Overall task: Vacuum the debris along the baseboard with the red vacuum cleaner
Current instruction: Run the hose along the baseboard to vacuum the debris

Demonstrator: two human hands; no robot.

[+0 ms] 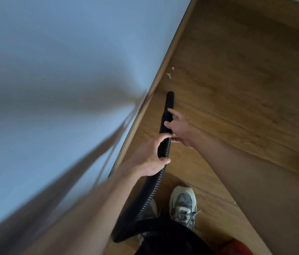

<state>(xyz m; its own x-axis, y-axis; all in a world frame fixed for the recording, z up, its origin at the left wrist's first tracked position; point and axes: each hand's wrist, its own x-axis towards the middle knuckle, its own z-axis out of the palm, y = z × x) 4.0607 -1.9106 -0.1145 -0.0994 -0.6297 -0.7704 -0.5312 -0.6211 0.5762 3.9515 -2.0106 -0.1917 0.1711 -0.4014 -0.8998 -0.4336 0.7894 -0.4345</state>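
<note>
**Hands on the hose, nozzle short of the debris**

The left hand (149, 158) is clamped around the black ribbed hose (152, 186), thumb and fingers curled round it. The right hand (180, 130) sits just ahead of it on the same hose, with its fingers (170, 112) laid over the collar where the smooth nozzle (170, 96) begins and its thumb underneath. The two hands are nearly touching.

The nozzle points up the frame, its tip low over the wooden floor (236, 89) and just beside the baseboard (161, 70). The debris (169, 74), a few pale flakes, lies against the baseboard a little beyond the tip and apart from it.

Behind the left hand the hose loops down past a grey shoe (182, 203). A corner of the red vacuum cleaner (235, 247) shows at the bottom edge. The grey-blue wall (71, 70) is blurred.
</note>
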